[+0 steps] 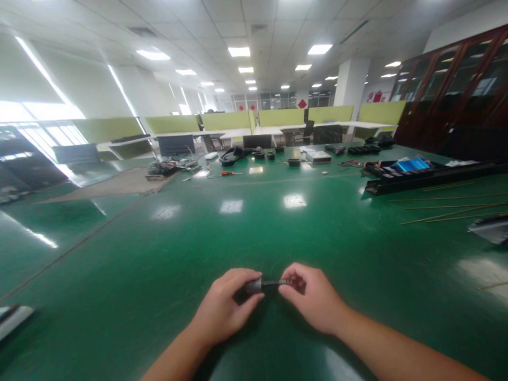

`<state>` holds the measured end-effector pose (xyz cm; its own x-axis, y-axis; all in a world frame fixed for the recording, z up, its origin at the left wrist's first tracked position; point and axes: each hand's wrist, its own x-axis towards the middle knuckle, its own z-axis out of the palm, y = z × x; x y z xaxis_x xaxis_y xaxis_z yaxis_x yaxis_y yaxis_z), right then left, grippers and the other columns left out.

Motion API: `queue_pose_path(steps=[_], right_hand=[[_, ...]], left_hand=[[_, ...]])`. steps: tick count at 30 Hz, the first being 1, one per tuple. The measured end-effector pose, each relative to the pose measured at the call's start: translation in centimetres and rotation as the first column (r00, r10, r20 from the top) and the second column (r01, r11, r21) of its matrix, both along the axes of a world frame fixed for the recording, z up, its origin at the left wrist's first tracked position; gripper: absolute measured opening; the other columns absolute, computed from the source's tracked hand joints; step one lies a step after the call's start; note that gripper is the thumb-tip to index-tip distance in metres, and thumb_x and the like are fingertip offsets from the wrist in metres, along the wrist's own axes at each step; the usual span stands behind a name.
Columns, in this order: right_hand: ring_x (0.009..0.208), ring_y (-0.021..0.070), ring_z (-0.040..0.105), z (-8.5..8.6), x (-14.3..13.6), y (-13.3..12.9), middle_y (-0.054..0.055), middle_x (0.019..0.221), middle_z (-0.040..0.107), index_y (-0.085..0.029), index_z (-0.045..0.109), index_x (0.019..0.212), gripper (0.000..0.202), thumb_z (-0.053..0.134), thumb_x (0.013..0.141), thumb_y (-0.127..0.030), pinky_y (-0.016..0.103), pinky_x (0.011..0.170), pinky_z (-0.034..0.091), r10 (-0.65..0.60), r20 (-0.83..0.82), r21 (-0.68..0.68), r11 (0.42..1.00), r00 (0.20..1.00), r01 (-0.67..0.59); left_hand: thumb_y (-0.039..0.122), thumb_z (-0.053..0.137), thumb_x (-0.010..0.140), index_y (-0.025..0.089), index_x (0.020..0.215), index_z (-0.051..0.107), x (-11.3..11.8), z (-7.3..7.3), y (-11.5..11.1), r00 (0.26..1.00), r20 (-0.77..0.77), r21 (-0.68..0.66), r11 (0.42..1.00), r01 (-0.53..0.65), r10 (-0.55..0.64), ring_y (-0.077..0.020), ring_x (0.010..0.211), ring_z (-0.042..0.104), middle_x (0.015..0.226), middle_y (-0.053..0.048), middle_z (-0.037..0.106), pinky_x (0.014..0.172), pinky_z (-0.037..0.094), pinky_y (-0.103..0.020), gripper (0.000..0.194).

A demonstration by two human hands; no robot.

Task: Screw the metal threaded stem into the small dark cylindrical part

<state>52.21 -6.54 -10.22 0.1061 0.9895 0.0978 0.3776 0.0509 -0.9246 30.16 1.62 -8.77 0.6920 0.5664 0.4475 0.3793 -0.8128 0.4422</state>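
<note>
**Steadying a dark cylindrical piece (254, 286) above the green tabletop (238, 238)**

With left hand (218, 307), on the near side of the orange-handled screwdriver (227, 173), gripping the cylindrical piece fairly narrowly between thumb and fingers. Nearer than the screwdriver and slightly to its right, holding the thin shaft (271, 283) roughly level. With right hand (317, 301), nearer than the screwdriver and farther right, pinching the shaft's outer end closely. Apparently handling or adjusting that end, with fingers hiding the detail. Judging by this pose, calling for aligning both grips and supporting the shaft without bending.
</note>
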Motion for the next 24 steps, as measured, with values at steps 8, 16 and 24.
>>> queue_pose_path(steps=[8,16,24], right_hand=[[0.067,0.0137,0.058,0.05,0.07,-0.08,0.000,0.074,0.065,-0.018,0.067,0.086,0.007,0.065,0.082,-0.023,0.024,0.064,0.044,-0.005,0.003,-0.003,1.000,1.000,0.005],[0.067,0.0137,0.058,-0.15,0.09,-0.02,0.000,0.074,0.065,-0.017,0.066,0.086,0.007,0.066,0.082,-0.023,0.024,0.065,0.044,-0.009,-0.017,-0.007,1.000,1.000,0.009],[0.066,0.0135,0.058,-0.05,0.08,-0.03,0.000,0.073,0.064,-0.017,0.065,0.086,0.006,0.065,0.082,-0.022,0.024,0.065,0.044,-0.007,-0.016,-0.010,1.000,1.000,0.007]], left_hand=[[0.025,0.066,0.085,0.023,0.112,0.065,0.13,0.14,0.07,1.000,0.022,0.005,1.000,0.006,-0.006,-0.0202,0.093,0.069,0.103,-0.006,0.072,0.084,0.057,-0.031,0.027],[0.024,0.066,0.084,0.022,0.111,0.066,-0.02,0.27,0.14,1.000,0.027,0.007,1.000,0.000,0.000,-0.0209,0.093,0.069,0.103,-0.007,0.072,0.084,0.058,-0.032,0.027],[0.025,0.066,0.085,0.022,0.112,0.066,-0.09,0.15,0.21,1.000,0.020,0.007,1.000,-0.008,0.008,-0.0213,0.095,0.068,0.104,-0.008,0.071,0.085,0.058,-0.033,0.027]])
